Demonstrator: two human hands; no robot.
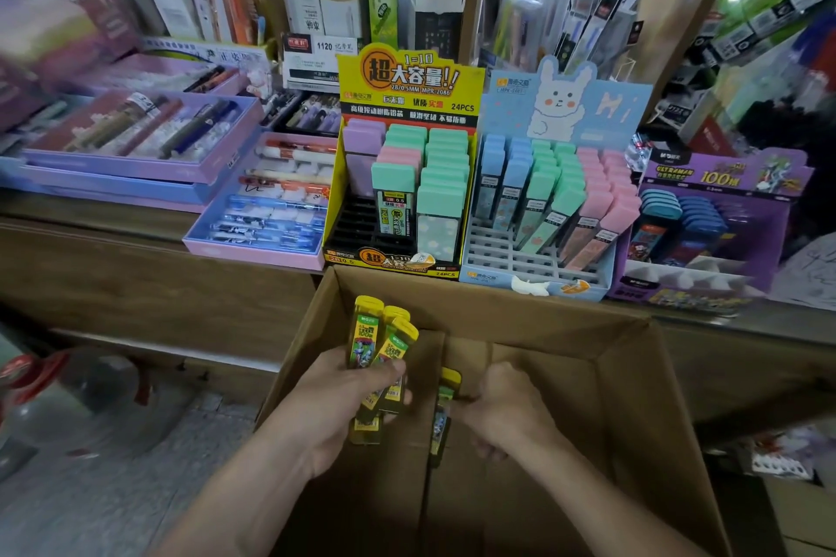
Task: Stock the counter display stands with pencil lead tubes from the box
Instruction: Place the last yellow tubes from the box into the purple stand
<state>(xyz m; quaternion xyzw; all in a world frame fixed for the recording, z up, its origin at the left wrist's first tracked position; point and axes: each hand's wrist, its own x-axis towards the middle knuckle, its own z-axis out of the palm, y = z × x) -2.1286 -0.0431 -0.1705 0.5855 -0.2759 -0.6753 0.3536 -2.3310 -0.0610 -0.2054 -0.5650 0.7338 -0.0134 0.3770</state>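
Note:
An open cardboard box [565, 330] stands in front of the counter. Over it, my left hand [337, 407] grips a bunch of three yellow pencil lead tubes [380, 339], their caps pointing up. My right hand [506, 409] pinches one more yellow tube [445, 414] inside the box. On the counter behind stand three display stands: a yellow one [400, 77] with pastel tubes and open black slots at its left front, a light blue rabbit one [497, 258] with open front slots, and a purple one [705, 213] with dark blue tubes.
Lilac and blue trays of pens [149, 140] lie on the counter to the left. Shelves packed with stationery [344, 9] rise behind the stands. A large water jug with a red cap [68, 393] sits on the floor at the left.

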